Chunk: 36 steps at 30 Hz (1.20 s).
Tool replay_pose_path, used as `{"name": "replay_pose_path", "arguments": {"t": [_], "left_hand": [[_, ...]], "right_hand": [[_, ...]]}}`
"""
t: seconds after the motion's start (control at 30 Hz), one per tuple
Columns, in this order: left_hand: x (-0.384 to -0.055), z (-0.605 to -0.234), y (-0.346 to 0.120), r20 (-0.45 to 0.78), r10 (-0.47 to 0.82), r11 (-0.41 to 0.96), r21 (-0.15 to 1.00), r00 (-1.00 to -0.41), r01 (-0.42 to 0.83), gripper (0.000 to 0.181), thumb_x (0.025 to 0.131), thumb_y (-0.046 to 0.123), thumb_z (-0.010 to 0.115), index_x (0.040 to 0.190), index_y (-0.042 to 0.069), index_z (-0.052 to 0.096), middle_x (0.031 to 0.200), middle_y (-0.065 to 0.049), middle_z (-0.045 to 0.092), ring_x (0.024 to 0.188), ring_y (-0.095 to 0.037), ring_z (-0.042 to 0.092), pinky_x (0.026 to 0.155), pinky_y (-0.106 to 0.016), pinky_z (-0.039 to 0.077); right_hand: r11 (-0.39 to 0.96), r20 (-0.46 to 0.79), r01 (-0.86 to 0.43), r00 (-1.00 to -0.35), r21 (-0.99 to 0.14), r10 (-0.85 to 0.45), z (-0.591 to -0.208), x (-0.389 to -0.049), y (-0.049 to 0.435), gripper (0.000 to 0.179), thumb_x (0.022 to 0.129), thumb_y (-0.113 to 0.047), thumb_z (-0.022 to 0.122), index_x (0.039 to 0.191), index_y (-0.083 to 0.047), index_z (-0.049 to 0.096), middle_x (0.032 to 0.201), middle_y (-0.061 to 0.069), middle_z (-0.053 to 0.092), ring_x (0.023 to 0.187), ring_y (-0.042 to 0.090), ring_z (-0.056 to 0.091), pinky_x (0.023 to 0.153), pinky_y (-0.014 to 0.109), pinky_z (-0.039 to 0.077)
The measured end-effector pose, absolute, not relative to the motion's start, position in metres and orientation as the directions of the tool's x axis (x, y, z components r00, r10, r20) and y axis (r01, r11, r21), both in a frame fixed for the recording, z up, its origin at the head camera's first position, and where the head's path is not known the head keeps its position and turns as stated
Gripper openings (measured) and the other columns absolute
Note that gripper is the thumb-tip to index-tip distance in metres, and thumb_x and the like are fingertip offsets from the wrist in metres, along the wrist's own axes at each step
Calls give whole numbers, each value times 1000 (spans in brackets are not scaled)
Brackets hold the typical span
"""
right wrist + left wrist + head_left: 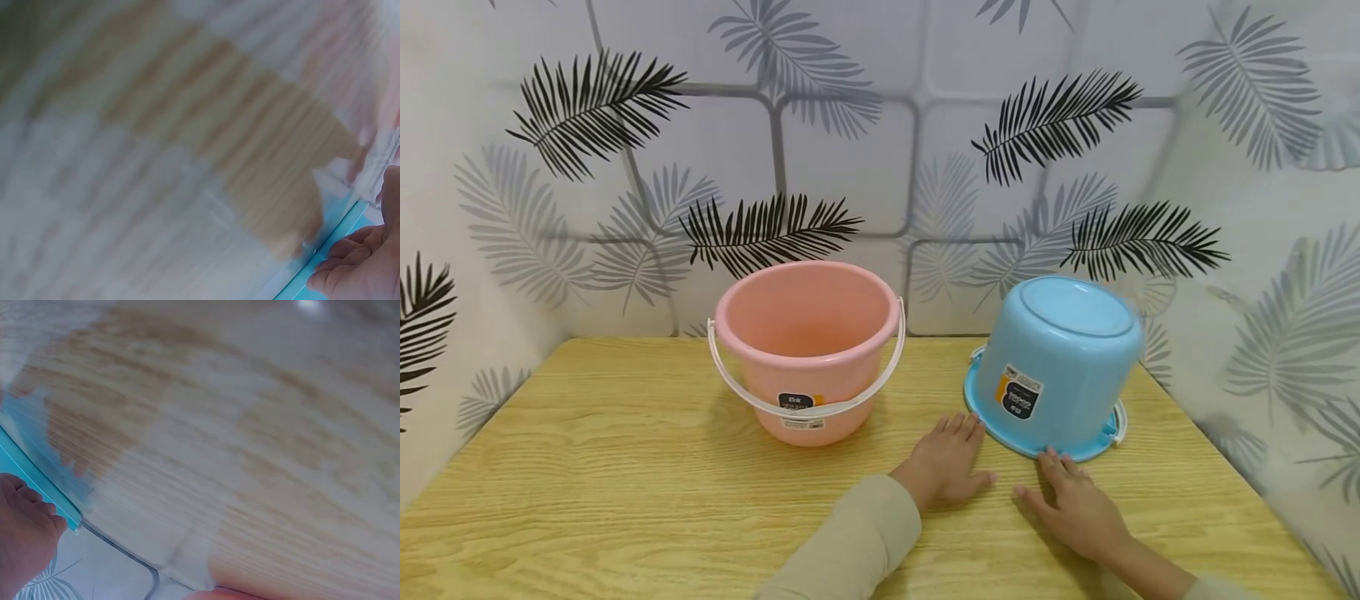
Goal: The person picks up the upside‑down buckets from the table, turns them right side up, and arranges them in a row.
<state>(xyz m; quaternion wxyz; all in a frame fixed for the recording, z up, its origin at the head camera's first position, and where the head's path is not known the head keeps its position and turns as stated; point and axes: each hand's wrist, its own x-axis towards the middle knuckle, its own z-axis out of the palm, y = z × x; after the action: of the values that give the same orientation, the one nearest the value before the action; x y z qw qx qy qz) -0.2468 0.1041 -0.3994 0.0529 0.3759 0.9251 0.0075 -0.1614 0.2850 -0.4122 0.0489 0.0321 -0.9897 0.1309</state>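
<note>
The blue bucket [1060, 371] stands upturned on the worktop [625, 492], at 2 o'clock from the left hand [946, 462], 12 from the right hand [1077, 508]; straight fingers, thumbs spread, meet its rim [1011, 442].

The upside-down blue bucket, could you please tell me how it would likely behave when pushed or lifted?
The blue bucket probably resists tipping, standing upside down with its wider rim lowest. Its smooth, shiny base may feel slippery. The thin white handle might swing during lifting.
</note>
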Motion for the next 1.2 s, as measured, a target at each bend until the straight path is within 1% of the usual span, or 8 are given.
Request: {"name": "replay_pose_path", "arguments": {"t": [0.23,0.47,0.7,0.93,1.07,1.2], "left_hand": [[-252,-407,102,-100,685,727,26,-722,686,72,95,56,33,148,9,23,155,-6,20,144,-19,19,117,-30,17],[-253,-408,98,-105,680,731,30,-725,681,70,95,55,34,148,9,24,155,-6,20,144,-20,19,117,-31,17],[-252,-407,95,-106,668,743,32,-737,669,69,95,54,34,147,10,25,156,-6,20,144,-20,18,117,-31,17],[-250,-410,94,-94,681,730,14,-726,683,67,95,55,32,146,11,28,155,-6,21,144,-20,19,117,-31,19],[-249,-410,91,-83,692,721,33,-717,692,63,96,53,33,145,14,31,155,-8,21,144,-22,19,117,-32,19],[-249,-410,88,-81,706,708,85,-704,701,61,96,51,35,145,16,32,155,-11,19,144,-25,16,117,-33,17]], "right_hand": [[963,129,-96,-990,-251,-66,-412,-159,279,73,90,-50,53,133,8,43,136,31,43,122,50,42,91,61,42],[960,173,-132,-981,-246,-90,-415,-157,277,69,89,-47,56,131,7,47,133,30,47,121,48,46,91,59,43],[958,102,-142,-988,-251,-120,-415,-155,276,70,89,-49,53,132,5,47,136,28,45,125,47,42,95,59,40],[957,52,-145,-989,-251,-137,-410,-154,280,70,90,-50,51,133,5,46,138,26,44,125,47,42,96,58,40],[951,21,-149,-989,-272,-149,-408,-153,285,67,91,-49,50,133,4,47,139,26,43,127,47,39,97,59,38],[950,14,-168,-985,-264,-171,-407,-153,289,67,93,-47,48,134,6,45,139,28,41,128,48,37,99,59,36]]}}
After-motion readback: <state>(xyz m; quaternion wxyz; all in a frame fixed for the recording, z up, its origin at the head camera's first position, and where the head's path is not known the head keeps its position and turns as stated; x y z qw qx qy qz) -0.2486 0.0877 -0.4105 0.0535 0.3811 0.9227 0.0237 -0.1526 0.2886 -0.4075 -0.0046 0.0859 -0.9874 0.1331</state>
